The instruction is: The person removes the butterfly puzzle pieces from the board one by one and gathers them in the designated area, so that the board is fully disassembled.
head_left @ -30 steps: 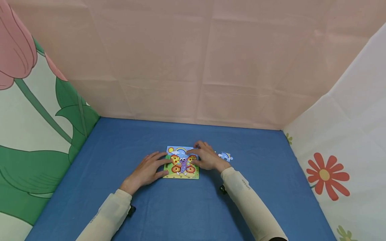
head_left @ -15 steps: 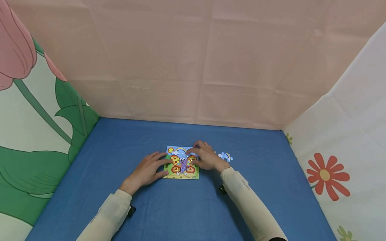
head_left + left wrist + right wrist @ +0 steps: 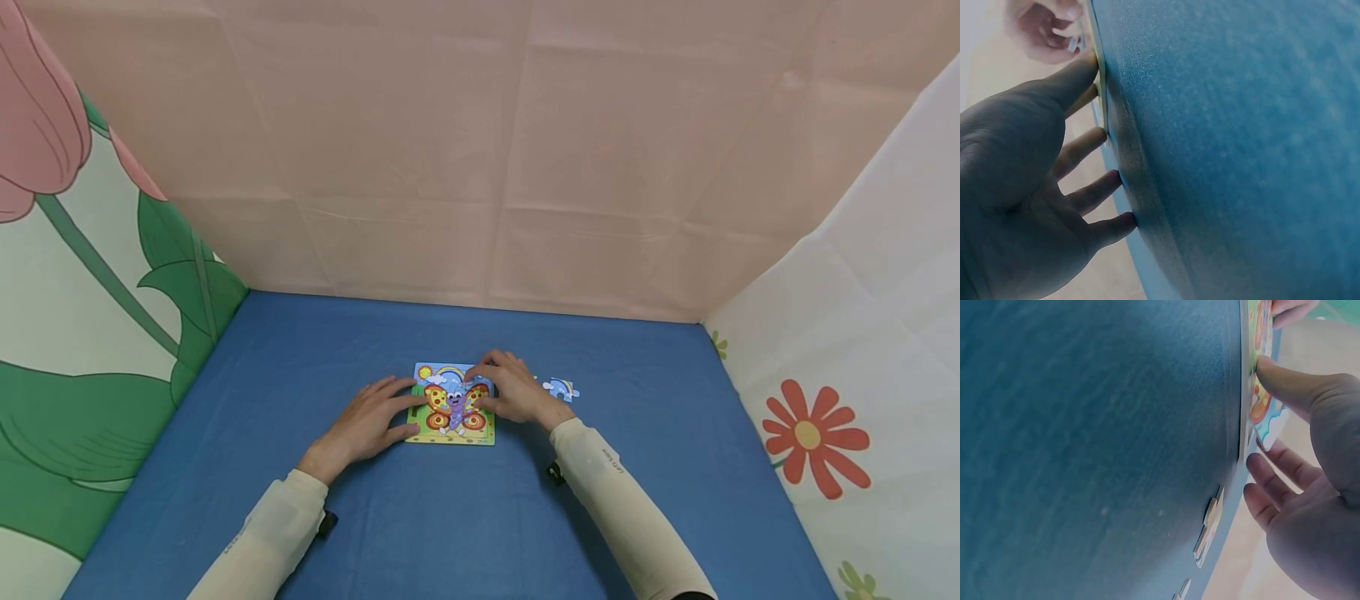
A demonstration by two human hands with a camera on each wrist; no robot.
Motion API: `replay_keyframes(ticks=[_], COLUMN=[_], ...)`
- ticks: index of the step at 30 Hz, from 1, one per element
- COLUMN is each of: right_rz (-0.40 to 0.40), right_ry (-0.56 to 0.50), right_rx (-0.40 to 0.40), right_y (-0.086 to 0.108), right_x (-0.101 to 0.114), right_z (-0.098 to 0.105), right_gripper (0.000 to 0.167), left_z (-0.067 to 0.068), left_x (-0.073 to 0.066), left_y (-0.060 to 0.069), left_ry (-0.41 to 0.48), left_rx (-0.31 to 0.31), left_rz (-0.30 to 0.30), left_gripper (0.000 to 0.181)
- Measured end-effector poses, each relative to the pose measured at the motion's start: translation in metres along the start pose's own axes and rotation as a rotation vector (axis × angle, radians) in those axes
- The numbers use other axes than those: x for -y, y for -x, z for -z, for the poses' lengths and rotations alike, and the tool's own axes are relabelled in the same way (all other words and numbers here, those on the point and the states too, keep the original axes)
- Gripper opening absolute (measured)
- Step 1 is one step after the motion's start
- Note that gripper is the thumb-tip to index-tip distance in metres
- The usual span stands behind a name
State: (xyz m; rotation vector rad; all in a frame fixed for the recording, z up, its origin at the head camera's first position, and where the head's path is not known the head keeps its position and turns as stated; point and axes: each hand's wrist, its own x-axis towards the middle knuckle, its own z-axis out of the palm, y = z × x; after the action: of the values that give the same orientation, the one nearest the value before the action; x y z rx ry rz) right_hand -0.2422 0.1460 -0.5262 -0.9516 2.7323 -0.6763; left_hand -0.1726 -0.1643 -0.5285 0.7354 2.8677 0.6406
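Toward the worktop's (image 3: 450, 517) far edge, the relaxed left hand (image 3: 363, 423) touched a puzzle (image 3: 454, 407). The right hand's (image 3: 516, 393) grip was unclear.

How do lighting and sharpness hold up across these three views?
Head: even light, butterfly puzzle readable, soft shadow beside the right sleeve. Left wrist: left hand dark against a washed-out background. Right wrist: hazy, right hand dim, blue cloth softly blurred.

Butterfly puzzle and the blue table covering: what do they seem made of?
Butterfly puzzle: probably thin wood or stiff board, its face smooth-looking and brightly printed; the right wrist view shows a pale, rigid-looking edge. Blue table covering: likely fabric with a matte finish, judging by the faint creases and fine grain.
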Motion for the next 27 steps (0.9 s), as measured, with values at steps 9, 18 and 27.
replay_keyframes(ticks=[9,18,27], right_rz=[0.049,0.080,0.078], right_ry=[0.013,0.002,-0.053], right_rx=[-0.048,-0.087,-0.114], right_y=[-0.0003,0.0000,0.0015], right_x=[-0.0017,-0.0019,-0.0020], right_z=[-0.0018,-0.0012,-0.0011], right_gripper=[0.035,0.041,0.050], left_z=[-0.0010,0.0000,0.0002], left_x=[0.0016,-0.0002,-0.0007], left_y=[-0.0001,-0.0011,-0.0010], left_ry=[-0.014,-0.003,-0.004], left_rx=[0.012,0.003,0.007], left_rz=[0.012,0.006,0.007], left_gripper=[0.049,0.048,0.049])
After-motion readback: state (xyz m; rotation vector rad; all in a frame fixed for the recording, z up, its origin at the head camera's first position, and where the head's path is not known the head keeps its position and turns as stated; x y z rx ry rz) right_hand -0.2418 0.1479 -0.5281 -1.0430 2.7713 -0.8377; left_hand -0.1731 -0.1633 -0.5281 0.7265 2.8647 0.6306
